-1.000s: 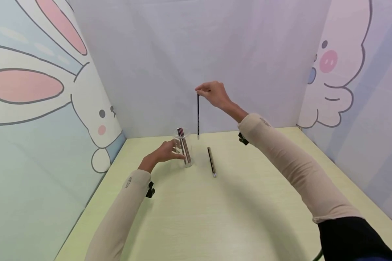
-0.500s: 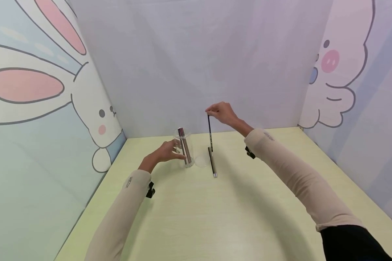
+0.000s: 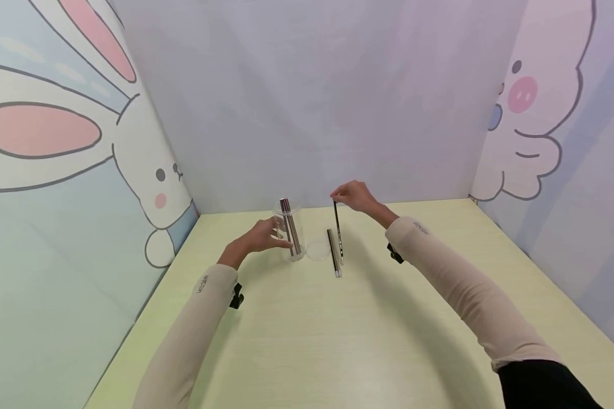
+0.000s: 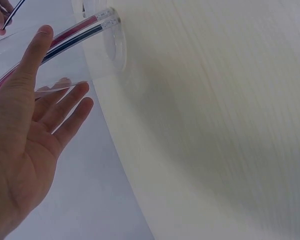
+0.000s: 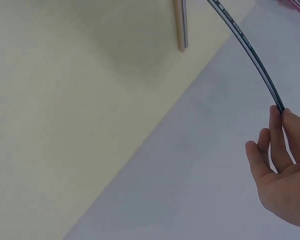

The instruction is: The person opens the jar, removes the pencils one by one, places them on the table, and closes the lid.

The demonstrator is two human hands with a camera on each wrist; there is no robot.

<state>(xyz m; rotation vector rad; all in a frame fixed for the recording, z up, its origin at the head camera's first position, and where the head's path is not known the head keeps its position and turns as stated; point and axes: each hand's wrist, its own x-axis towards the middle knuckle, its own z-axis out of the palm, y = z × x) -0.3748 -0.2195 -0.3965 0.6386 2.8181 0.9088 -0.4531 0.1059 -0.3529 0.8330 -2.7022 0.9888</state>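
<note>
My left hand (image 3: pixel 260 236) grips the side of a clear plastic cylinder (image 3: pixel 299 227), thumb on one side and fingers on the other. Several dark and reddish pencils (image 3: pixel 293 230) lean inside it; in the left wrist view their lower ends (image 4: pixel 107 19) are by its base. My right hand (image 3: pixel 357 196) pinches a dark pencil (image 3: pixel 339 230) by its top end between thumb and fingertips. That pencil hangs nearly upright, its lower end beside the pencils (image 3: pixel 334 253) lying on the table. Whether its lower end touches the table, I cannot tell.
A clear round disc (image 3: pixel 318 250), like a lid, lies between the cylinder and the loose pencils. The pale wooden table (image 3: pixel 307 341) ends at a grey back wall (image 3: pixel 317 102). Cartoon-printed panels (image 3: pixel 77 227) stand at both sides.
My right hand has come down and slightly right with the pencil, from above the cylinder's right side to beside the lying pencils. The left hand stays on the cylinder.
</note>
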